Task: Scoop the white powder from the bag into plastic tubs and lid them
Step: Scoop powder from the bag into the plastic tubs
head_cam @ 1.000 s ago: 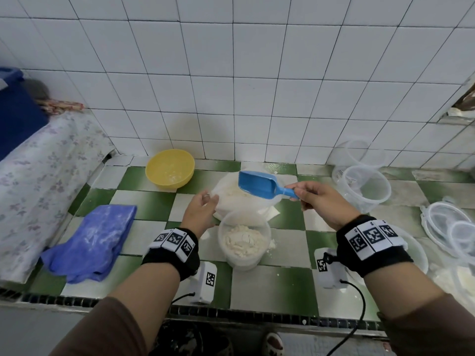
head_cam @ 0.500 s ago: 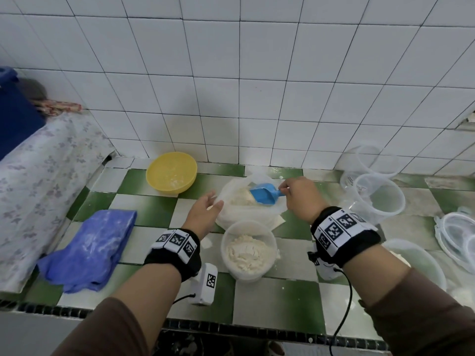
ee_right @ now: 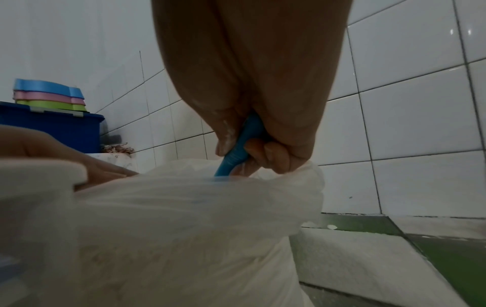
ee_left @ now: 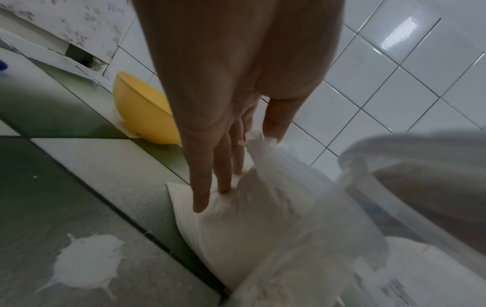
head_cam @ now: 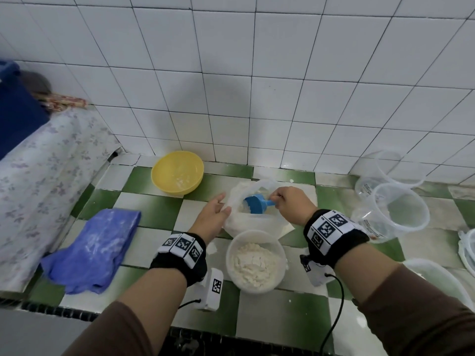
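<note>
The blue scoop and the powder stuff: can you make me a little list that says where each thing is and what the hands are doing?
blue scoop: inside the open bag, dug into the powder
right hand: grips the scoop's handle
left hand: fingers straight, pressing the bag's side
bag: on the tiled counter, behind the tub
tub: partly filled with white powder, no lid on
yellow bowl: by the wall
blue cloth: to the left

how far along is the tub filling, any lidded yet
Done: the tub nearest the person is partly filled with white powder, no lid on it. In hand: the right hand grips the blue scoop down inside the bag, while the left hand steadies the bag's side with straight fingers. Left: topping up this tub, filling the empty tubs on the right, and lidding; no lidded tub shows.
</note>
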